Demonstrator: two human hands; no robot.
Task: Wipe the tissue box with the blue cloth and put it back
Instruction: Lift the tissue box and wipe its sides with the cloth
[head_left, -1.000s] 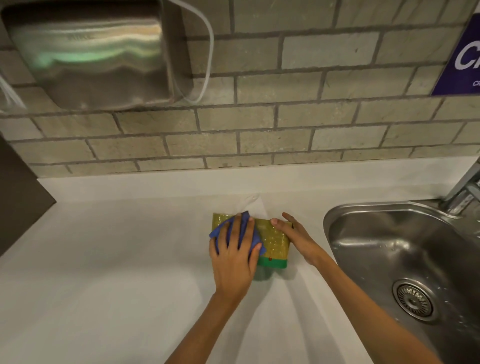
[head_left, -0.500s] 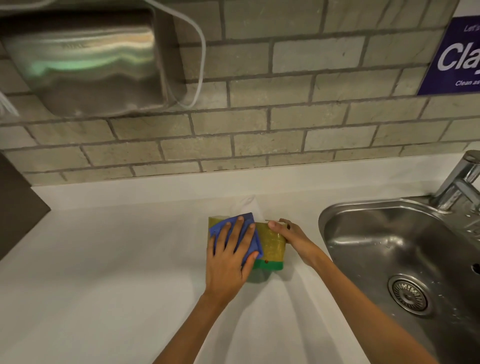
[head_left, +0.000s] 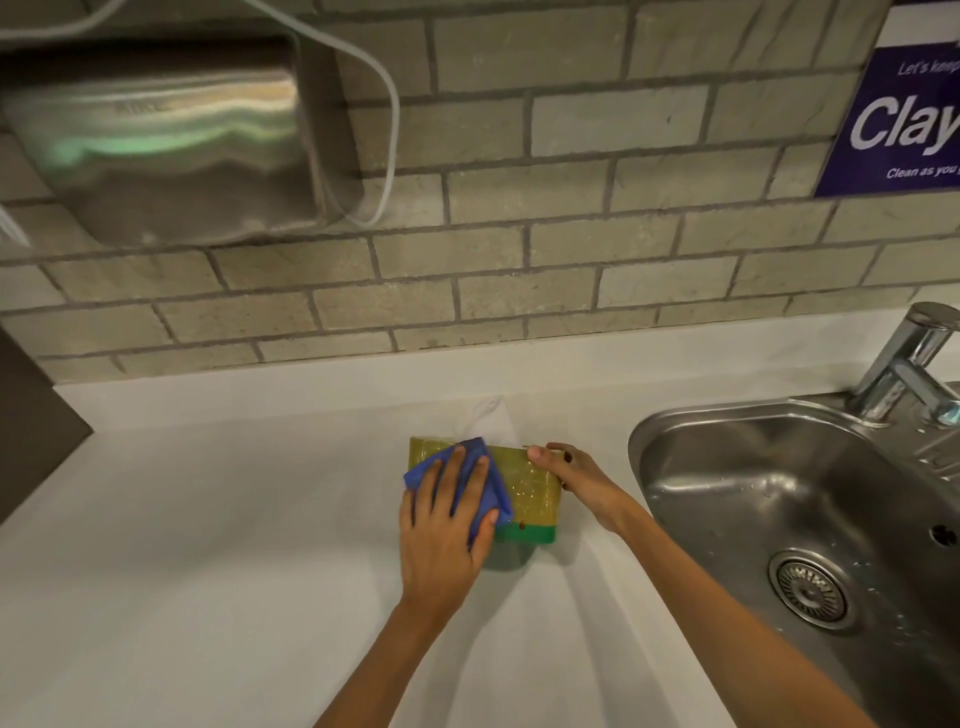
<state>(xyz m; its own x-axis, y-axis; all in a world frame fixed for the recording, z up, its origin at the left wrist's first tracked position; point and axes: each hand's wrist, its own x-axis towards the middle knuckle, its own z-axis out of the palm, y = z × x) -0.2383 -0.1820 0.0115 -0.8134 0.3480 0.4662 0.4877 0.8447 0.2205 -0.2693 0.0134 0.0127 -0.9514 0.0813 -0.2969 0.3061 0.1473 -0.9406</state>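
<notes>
A gold and green tissue box (head_left: 527, 493) stands on the white counter (head_left: 208, 545), with a white tissue (head_left: 485, 421) sticking up behind its top. My left hand (head_left: 441, 540) lies flat on the box's front left face and presses the blue cloth (head_left: 470, 480) against it. The cloth is folded and covers the upper left of that face. My right hand (head_left: 576, 480) grips the box's upper right edge, thumb on the front, fingers behind.
A steel sink (head_left: 779, 519) with a drain (head_left: 810, 592) sits right of the box, its tap (head_left: 909, 364) at the back. A steel hand dryer (head_left: 156, 140) with a white cord hangs on the brick wall. A purple sign (head_left: 904, 114) is at upper right.
My left hand and the blue cloth have slid a little to the left across the box's front. My right hand keeps the same hold. The camera has tilted slightly.
</notes>
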